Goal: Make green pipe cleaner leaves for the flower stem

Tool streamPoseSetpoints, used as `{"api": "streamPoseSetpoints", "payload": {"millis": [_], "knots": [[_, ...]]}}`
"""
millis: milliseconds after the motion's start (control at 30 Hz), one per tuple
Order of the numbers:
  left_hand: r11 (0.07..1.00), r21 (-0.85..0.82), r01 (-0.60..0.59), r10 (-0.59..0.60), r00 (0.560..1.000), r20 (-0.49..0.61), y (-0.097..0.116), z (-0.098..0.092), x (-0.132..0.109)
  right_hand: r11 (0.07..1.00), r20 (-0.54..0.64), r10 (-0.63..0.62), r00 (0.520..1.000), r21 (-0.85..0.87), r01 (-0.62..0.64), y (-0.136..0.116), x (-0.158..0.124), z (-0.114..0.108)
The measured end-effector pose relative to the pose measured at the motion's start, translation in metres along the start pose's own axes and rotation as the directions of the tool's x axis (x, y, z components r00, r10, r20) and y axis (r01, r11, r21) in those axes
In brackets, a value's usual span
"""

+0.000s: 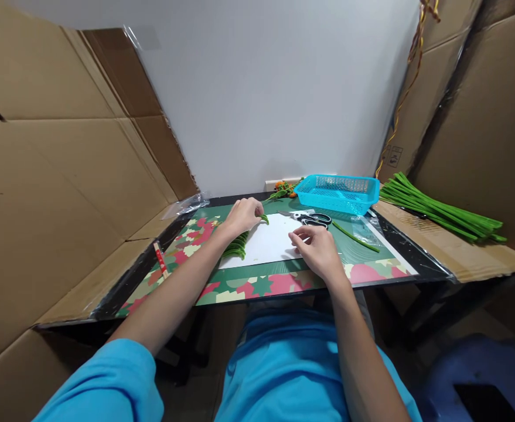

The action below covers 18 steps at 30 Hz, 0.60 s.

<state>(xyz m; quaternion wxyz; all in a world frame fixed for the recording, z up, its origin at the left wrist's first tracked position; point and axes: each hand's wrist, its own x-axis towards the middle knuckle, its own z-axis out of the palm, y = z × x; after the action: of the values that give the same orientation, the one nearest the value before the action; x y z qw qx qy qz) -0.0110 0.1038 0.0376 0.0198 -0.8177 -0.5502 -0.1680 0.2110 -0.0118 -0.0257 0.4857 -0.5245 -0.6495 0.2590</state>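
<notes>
Blue shirt point(292, 357) fronts patterned mat point(261, 286) with green stem point(354, 238); cardboard point(59, 176) flanks.

From where I watch, my left grip point(241, 215) and its forearm hide a part of the row of green pieces point(236, 247), so I cannot count them. Whether these fingertips pinch the farthest piece is too small for me to say. My right grip point(317, 249) covers some of the white paper point(269, 239), and I cannot tell if it holds something. The orange flowers point(280, 186) are partly hidden behind the blue basket point(331, 203). The printed mark point(395, 156) on the cardboard is too small to read. The purple stool point(481, 369) and the twisted wire point(398, 108) are cut off by the picture's edges.
</notes>
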Motion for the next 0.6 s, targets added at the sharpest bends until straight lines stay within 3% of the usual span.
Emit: {"api": "streamPoseSetpoints", "payload": {"millis": [300,600], "knots": [[0.998,0.039,-0.048,0.048,0.999,0.010,-0.023,0.009,-0.004,0.996,0.045,0.004,0.999,-0.084,-0.001,-0.011,-0.003,-0.003],[0.997,0.065,-0.033,0.035,0.999,-0.029,-0.022,0.016,-0.010,0.999,0.087,-0.030,0.996,-0.024,0.033,-0.002,-0.002,-0.002]]}}
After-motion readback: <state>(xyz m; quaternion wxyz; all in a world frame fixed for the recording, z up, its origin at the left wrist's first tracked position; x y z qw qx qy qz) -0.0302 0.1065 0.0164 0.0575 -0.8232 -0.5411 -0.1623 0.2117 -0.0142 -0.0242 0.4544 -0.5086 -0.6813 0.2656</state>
